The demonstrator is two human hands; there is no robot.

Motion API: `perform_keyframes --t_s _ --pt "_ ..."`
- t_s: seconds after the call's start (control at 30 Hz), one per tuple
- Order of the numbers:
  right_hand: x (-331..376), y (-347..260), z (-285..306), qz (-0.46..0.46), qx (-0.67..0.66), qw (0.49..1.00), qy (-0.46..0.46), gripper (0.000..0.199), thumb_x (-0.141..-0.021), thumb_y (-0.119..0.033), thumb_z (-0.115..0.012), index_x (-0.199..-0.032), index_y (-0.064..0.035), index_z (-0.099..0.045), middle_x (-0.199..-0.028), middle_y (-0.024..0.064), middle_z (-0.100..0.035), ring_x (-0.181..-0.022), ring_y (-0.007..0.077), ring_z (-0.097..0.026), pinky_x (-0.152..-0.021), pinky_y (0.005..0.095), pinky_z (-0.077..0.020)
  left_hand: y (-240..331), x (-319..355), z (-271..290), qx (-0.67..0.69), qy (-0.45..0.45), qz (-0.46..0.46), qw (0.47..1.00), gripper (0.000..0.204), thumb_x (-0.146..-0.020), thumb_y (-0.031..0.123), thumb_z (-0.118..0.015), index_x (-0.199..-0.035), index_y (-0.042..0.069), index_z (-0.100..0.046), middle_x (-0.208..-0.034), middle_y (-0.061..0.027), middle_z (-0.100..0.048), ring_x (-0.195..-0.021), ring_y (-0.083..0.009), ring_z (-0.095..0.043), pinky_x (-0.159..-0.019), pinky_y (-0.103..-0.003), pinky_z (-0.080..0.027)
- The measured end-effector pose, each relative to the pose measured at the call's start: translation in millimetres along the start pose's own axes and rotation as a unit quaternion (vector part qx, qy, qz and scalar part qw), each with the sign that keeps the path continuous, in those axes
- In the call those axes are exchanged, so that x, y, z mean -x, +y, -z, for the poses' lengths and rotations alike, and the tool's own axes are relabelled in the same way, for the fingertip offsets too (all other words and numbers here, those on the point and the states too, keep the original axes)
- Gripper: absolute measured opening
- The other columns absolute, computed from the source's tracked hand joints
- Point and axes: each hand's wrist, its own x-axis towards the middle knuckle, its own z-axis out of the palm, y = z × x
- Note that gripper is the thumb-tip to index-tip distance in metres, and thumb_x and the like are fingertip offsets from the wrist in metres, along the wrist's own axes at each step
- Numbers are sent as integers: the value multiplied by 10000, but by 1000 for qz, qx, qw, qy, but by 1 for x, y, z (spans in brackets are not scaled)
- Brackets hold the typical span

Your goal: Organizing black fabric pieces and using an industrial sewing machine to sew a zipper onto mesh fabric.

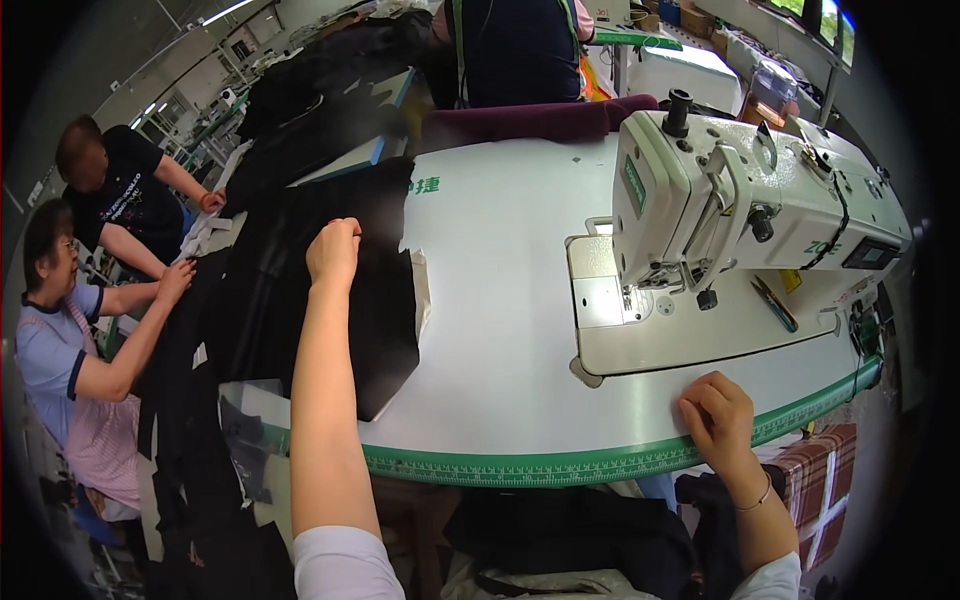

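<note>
Black cloth pieces lie stacked over the left part of the white sewing table. My left hand is over this cloth, its fingers bent and pressed together. Whatever they pinch, if anything, is hidden behind the fingers. Near the table's front edge, my right hand rests with its fingers curled in and nothing visible in them. It is just in front of a white sewing machine, whose needle area is over a metal plate. Pale backing shows along the cloth's right edge.
A green measuring strip borders the table's front. Small snips lie on the machine bed. A maroon cloth roll lies along the back. Two people handle dark cloth at left; another person is beyond the table. Dark cloth hangs below.
</note>
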Motion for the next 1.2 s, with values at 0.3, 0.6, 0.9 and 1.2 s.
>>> perform_keyframes --t_s 0.3,0.6,0.9,1.2 --pt "8 -2 14 -132 -230 960 -94 47 -871 -21 -657 -917 -12 -658 -851 88 -659 -718 196 -637 -645 303 -507 -9 45 76 561 207 3 802 176 -1028 143 -538 -1011 -14 -617 -802 63 -496 -725 -16 -408 -644 -203 -343" --pt "1 -59 -22 -348 -715 483 -368 798 -1017 -510 -508 -1591 -105 -130 -1575 182 -328 -1402 314 -431 -1022 403 -504 122 315 149 475 -2 -276 836 120 -772 -47 -636 -866 6 -585 -1079 -229 -722 -976 -346 -713 -810 -379 -576" --pt "37 -38 29 -173 -459 859 -145 493 -858 43 -679 -1319 -42 -524 -943 1 -576 -940 89 -543 -906 243 -420 165 270 106 421 -82 -373 822 338 -924 148 -571 -1232 17 -625 -1404 -177 -574 -1339 -376 -500 -1124 -450 -359" --pt "54 63 142 -59 -64 947 309 163 -902 69 -683 -1047 15 -629 -1028 11 -619 -955 81 -573 -888 207 -448 154 285 88 156 -137 -261 943 921 -741 63 -798 -1541 76 -342 -1625 -141 -266 -1439 -386 -342 -1154 -447 -342"
